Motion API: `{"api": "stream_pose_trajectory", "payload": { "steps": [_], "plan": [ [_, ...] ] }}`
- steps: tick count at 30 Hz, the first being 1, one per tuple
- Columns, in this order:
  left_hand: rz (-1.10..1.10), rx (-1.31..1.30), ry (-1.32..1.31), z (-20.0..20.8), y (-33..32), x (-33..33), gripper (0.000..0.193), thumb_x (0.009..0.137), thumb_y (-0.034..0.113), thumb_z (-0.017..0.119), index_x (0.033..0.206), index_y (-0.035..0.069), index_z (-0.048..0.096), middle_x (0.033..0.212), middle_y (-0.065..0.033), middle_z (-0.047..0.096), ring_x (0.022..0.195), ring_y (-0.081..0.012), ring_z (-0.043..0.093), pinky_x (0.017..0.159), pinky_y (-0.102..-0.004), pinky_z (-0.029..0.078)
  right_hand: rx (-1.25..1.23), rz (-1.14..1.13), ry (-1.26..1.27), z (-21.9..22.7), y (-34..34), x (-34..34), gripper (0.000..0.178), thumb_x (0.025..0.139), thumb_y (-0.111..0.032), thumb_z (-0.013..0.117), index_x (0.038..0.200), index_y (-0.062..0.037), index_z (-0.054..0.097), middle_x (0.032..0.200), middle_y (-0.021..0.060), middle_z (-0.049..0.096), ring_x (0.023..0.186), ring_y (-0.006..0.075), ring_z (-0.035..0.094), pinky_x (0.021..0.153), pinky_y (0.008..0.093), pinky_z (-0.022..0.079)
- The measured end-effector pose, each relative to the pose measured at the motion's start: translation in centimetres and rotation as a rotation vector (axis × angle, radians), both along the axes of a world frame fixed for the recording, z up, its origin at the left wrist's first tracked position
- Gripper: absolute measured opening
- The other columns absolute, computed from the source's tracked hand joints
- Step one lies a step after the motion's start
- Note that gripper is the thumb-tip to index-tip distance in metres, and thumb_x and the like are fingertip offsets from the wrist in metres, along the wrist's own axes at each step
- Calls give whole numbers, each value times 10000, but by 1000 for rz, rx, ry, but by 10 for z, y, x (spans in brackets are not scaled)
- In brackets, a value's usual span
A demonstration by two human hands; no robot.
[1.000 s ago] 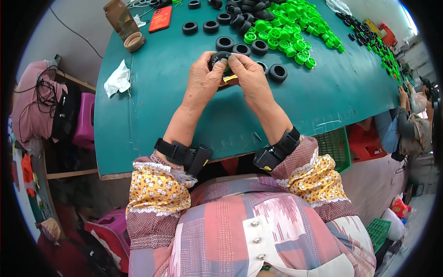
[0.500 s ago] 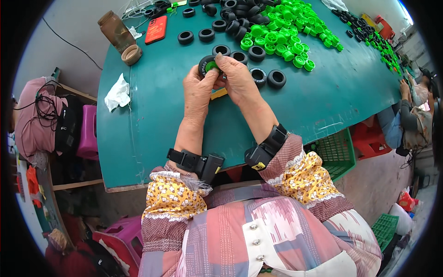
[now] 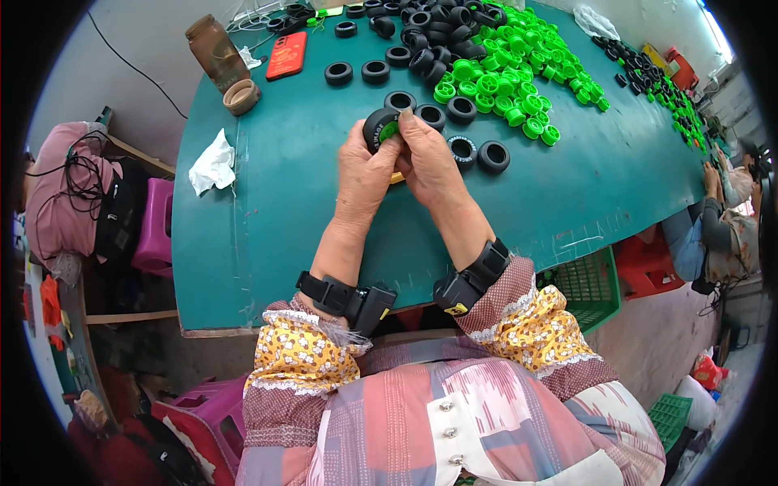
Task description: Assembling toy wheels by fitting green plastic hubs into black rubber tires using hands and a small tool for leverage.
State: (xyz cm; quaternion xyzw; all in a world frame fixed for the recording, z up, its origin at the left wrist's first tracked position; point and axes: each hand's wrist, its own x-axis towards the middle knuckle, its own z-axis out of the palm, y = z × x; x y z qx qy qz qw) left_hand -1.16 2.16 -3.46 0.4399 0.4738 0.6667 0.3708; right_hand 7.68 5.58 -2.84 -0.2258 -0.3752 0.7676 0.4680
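Both my hands are closed on a small black toy tyre [image 3: 375, 127] with a green wheel hub [image 3: 390, 130] inside it, held up over the green table. My left hand [image 3: 362, 174] grips its left and near side, thumb by the hub. On the right side, my right hand [image 3: 432, 162] pinches it with thumb and fingers, which partly hide the hub. Beneath the hands a yellow object [image 3: 397, 177] shows only in part. Loose black tyres [image 3: 461, 110] lie just beyond and right of my hands, including one with white lettering [image 3: 462, 151].
A heap of green wheel hubs [image 3: 519, 77] and a pile of black tyres [image 3: 442, 32] cover the far table [image 3: 267, 267]. At left are a brown jar [image 3: 212, 55], its lid [image 3: 241, 97], a red phone [image 3: 287, 55] and a crumpled tissue [image 3: 213, 164]. Another person [image 3: 729, 215] sits far right.
The tyre has tipped in my fingers, so more of its black tread and less of the green hub shows. The whole view has shifted slightly; both hands keep their hold.
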Motion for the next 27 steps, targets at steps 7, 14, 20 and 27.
{"api": "stream_pose_trajectory", "payload": {
  "steps": [7,14,20,27],
  "plan": [
    [64,-15,112,9,-8,17,145,789,96,599,855,1,511,724,-37,567,634,-83,517,553,-243,444,-90,-36,-19,9,-7,11,295,900,-347,465,894,-63,545,779,13,546,620,83,519,520,223,438],
    [73,-10,146,6,-10,33,167,782,107,603,854,-6,503,718,-54,572,626,-93,517,550,-257,443,-256,-111,-35,14,-7,24,291,880,-349,498,876,-64,559,766,26,559,614,123,546,497,251,447],
    [83,32,190,8,-15,41,176,787,107,598,875,-12,502,722,-60,576,622,-103,521,548,-260,440,-263,-114,-5,13,-8,31,281,872,-342,515,890,-65,563,761,28,564,615,126,551,505,265,457],
    [-230,-119,33,36,-33,25,167,807,97,567,939,3,523,713,-24,551,524,-79,504,484,-198,416,29,191,-49,23,-10,61,283,876,-310,517,984,-52,554,850,33,587,737,117,559,650,288,461]
  ]
}}
